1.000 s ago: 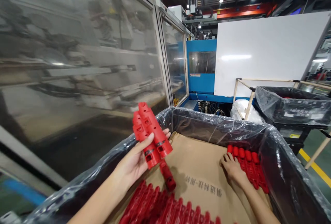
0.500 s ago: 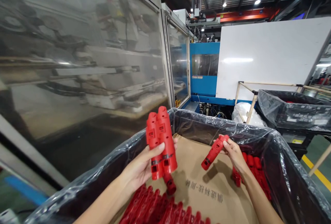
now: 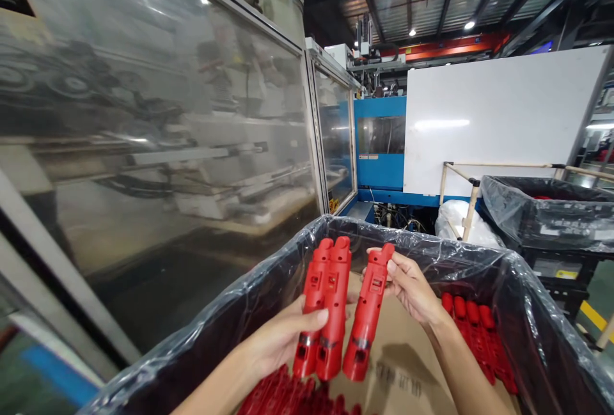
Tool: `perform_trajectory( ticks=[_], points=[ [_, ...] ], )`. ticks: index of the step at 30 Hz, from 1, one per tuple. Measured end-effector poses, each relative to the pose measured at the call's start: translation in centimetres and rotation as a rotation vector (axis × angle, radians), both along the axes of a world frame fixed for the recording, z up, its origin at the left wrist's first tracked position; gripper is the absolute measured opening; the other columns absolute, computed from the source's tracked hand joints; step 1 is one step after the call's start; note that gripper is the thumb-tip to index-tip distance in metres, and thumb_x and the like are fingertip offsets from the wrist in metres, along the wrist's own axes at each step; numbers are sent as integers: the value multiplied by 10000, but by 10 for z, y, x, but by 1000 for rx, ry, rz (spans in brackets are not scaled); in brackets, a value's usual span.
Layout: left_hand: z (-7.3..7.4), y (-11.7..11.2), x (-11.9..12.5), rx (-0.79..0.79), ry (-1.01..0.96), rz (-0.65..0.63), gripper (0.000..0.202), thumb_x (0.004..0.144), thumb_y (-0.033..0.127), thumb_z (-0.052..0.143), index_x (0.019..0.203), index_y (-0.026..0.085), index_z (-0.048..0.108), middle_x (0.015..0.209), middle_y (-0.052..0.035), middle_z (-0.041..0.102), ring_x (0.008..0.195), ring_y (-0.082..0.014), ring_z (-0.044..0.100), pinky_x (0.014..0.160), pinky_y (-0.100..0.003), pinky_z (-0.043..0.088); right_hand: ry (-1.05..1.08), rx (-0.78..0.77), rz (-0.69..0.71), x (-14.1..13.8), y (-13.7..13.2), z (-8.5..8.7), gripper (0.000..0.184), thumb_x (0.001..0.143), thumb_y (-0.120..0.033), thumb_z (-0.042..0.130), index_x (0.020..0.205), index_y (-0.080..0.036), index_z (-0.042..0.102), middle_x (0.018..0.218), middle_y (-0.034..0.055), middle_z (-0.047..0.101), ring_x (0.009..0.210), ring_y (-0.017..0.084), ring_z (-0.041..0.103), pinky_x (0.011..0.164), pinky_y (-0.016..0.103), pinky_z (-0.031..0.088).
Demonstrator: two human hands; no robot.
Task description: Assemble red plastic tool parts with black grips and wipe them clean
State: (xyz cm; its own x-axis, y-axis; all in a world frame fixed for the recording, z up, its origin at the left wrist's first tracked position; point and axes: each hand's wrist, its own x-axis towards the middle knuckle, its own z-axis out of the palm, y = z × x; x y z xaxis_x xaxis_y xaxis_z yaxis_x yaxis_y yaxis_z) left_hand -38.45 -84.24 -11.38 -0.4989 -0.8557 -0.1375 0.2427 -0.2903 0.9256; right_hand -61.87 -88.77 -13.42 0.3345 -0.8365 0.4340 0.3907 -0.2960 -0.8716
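Hands over lined box, both loaded. Left hand [image 3: 283,338] is closed around two red parts [image 3: 329,300], which are side by side and touching, near upright, tops tipped slightly toward 1 o'clock. Thumb lies across their lower third; fingers are hidden behind. Right hand [image 3: 407,287] pinches third part [image 3: 367,319] near its top end, thumb in front, fingers behind. This part hangs toward 7 o'clock from the grip. It sits just beside the two red parts, at their 3 o'clock, roughly parallel; whether they touch cannot be told. All three are in the air above the box [image 3: 537,351], near its far wall.

Box: dark walls under a clear plastic liner [image 3: 412,242]. Cardboard [image 3: 407,370] with printed characters lies inside, below the hands. Row [image 3: 472,332] of red parts lies along the right wall, at 4 o'clock of the right hand. Heap [image 3: 288,399] of more red parts lies at 6 o'clock of the left hand, cut by the frame edge.

Surroundings: machine window [image 3: 167,146] at 9 o'clock, white board [image 3: 494,121] at 1 o'clock, second lined bin [image 3: 542,217] at 3 o'clock, well apart from the box.
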Motion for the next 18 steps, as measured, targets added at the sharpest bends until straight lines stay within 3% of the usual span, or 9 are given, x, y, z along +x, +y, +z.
perform_trajectory(
  ticks=[3,7,13,16,18],
  points=[
    [-1,0,0,-11,6,-23,562,592,331,889,1084,161,675,971,-89,751,877,-241,695,826,-367,554,14,-33,6,2,1,6,481,834,-545,663,1193,-225,666,1069,77,678,843,186,677,588,241,587],
    [4,2,-2,2,28,14,458,556,320,909,943,166,716,856,-64,763,801,-218,709,771,-314,555,78,-118,-35,6,6,17,429,852,-543,636,1169,-256,681,1097,56,611,870,173,641,596,226,586],
    [2,7,-4,-26,10,-86,560,502,371,925,977,159,718,907,-79,762,849,-235,709,797,-297,543,236,-222,-185,25,17,27,413,929,-560,481,1140,-250,652,1012,33,521,877,166,623,583,233,590],
    [3,7,-2,24,-27,17,543,482,365,935,934,166,710,809,-56,762,753,-223,717,695,-286,576,605,-313,-378,2,5,21,380,1012,-440,328,1296,-274,519,1186,39,528,1073,163,587,811,275,574],
    [7,4,0,88,-2,153,592,467,321,945,980,167,692,771,-41,764,696,-219,720,654,-292,596,875,-287,-494,-31,-8,5,335,1009,-291,373,1329,-288,473,1307,28,506,1211,164,512,1019,342,461]
  ],
)
